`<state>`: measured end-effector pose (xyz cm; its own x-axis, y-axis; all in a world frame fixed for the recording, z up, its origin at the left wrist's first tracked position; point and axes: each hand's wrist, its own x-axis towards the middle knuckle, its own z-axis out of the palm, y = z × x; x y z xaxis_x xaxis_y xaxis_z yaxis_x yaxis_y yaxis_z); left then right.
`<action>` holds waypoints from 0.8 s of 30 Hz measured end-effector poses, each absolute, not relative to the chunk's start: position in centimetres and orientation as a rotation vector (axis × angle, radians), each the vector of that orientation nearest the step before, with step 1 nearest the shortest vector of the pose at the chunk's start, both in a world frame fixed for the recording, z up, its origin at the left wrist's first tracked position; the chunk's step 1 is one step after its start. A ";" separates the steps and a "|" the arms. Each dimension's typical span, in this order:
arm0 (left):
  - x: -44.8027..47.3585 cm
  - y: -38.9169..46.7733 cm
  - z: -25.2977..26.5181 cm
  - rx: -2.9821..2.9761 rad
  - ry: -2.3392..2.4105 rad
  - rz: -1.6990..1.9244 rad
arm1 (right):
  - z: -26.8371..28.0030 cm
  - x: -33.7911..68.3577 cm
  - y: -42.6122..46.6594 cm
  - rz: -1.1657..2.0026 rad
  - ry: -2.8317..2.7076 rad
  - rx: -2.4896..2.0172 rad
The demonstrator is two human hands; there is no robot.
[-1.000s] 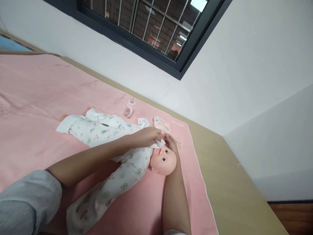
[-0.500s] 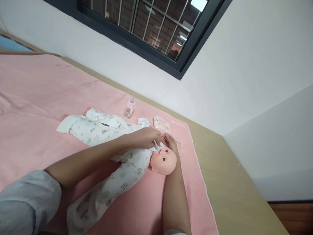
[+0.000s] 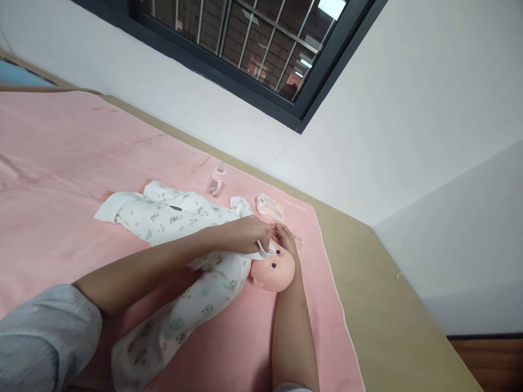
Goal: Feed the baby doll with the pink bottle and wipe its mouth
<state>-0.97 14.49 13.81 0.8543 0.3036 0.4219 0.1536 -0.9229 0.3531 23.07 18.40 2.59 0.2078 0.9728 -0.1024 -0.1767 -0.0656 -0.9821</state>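
A baby doll [image 3: 278, 275] lies on its back in white printed clothes [image 3: 180, 215], its bald head to the right. My left hand [image 3: 247, 234] reaches across its chest, fingers pinched on a white wipe [image 3: 265, 251] against the lower face. The wipe and fingers hide the doll's mouth; both eyes show. My right hand [image 3: 285, 238] lies along the far side of the head, its forearm passing beside the crown. Its fingers are stretched out and loosely bent, with nothing seen in them. The palm is partly hidden.
The doll lies on a pink mat [image 3: 61, 147] over a wooden surface [image 3: 368, 294]. A pink-topped baby bottle [image 3: 217, 181] and a small wipes packet [image 3: 269, 207] are on the far side. A clear plastic piece [image 3: 299, 240] sits by my right hand. Behind stands a white wall with a window.
My left hand has shifted slightly right with the wipe, from beside the doll's mouth to over the mouth and nose area. My right hand stays in place.
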 end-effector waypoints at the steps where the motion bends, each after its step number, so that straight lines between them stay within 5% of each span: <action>1: -1.0 14.4 13.9 2.718 0.356 0.691 | 2.7 23.0 18.3 1.187 -0.884 -1.236; 24: 0.2 15.0 12.5 2.689 0.617 0.724 | 6.2 20.4 14.6 1.005 -1.132 -1.267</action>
<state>0.20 14.97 12.55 0.7820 0.4720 0.4072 0.3271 -0.8668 0.3764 20.36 14.64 6.23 0.1810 0.9808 0.0724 0.0445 0.0654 -0.9969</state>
